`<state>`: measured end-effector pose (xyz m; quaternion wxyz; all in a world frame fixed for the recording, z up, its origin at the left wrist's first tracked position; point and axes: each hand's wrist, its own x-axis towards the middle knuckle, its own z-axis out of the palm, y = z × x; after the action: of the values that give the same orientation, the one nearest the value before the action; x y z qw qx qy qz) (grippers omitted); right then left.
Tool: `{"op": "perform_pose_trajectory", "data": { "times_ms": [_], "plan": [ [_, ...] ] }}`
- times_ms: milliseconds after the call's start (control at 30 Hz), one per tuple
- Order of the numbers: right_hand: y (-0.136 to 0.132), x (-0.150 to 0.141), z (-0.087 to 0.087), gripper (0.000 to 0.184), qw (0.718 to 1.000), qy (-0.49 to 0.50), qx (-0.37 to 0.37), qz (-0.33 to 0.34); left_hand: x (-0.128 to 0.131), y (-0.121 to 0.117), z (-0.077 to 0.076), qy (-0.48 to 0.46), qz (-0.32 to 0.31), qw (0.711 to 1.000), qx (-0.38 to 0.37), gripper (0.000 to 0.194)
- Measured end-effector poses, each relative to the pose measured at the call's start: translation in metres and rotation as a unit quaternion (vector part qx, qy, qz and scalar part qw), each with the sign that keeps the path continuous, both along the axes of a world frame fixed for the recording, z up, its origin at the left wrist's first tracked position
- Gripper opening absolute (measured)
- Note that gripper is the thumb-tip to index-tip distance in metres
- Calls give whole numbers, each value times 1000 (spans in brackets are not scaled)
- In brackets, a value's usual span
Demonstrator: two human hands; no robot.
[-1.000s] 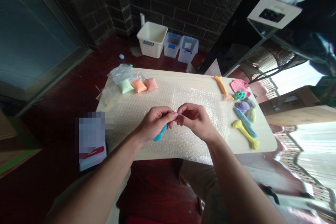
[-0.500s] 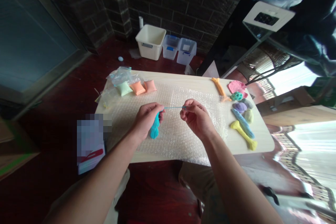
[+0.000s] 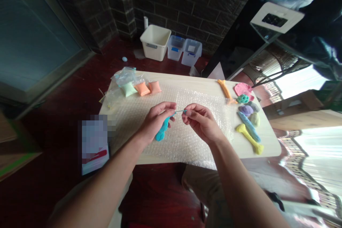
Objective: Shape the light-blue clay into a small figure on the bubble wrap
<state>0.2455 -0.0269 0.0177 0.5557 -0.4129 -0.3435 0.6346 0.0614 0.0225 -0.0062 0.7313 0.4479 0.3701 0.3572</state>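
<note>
Clay (image 3: 161, 134), turquoise, held in the left hand (image 3: 157, 118) above a sheet of bubble wrap (image 3: 187, 146); its lower end emerges below the hand as a thick, lumpy piece. The left hand is closed on the clay. A thin strand (image 3: 180, 111) of similar colour spans the gap between the hands, and the right hand (image 3: 201, 119) pinches its right end (the contact is too small to show in detail). The bubble wrap lies on a pale bench (image 3: 268, 146). Grouped at the bench's right end are an orange bone (image 3: 223, 88), a pink piece (image 3: 242, 88), a green ball (image 3: 242, 98), a purple lump (image 3: 246, 110), a blue roll (image 3: 249, 126) and a yellow bone (image 3: 249, 139), the last two side by side. Near the far left corner, a green packet (image 3: 128, 89), an orange packet (image 3: 142, 89) and a pink packet (image 3: 155, 87) form a row. Beyond the bench stands a white tub (image 3: 155, 50).
</note>
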Motion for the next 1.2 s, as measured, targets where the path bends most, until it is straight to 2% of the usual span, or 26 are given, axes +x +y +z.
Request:
{"op": "perform_pose_trajectory", "data": {
  "times_ms": [133, 267, 367, 500, 733, 1033, 1200],
  "plan": [
    [0, 6, 0, 14, 1000, -16, 15, -14, -3, 1, 0, -29, -32, 999, -21, 34],
    [0, 7, -6, 13, 995, -91, 38, -14, -4, 0, 1, -69, -69, 995, -30, 31],
    [-1, 6, -8, 12, 988, -145, 57, -18, -4, 0, 2, -49, -76, 996, -14, 30],
    [-3, 2, -4, 12, 980, -181, 78, -24, -3, 0, 3, -5, -51, 999, 19, 25],
    [-3, -3, -3, 19, 985, -154, 64, -36, 1, -2, 2, 18, -6, 999, 32, 27],
    [-4, -4, -2, 20, 984, -165, 66, -14, 3, -4, 2, 47, -5, 995, 86, 28],
    [-3, -4, -5, 21, 985, -159, 57, -36, 3, -4, 3, 54, -1, 993, 102, 31]
  ]
}}
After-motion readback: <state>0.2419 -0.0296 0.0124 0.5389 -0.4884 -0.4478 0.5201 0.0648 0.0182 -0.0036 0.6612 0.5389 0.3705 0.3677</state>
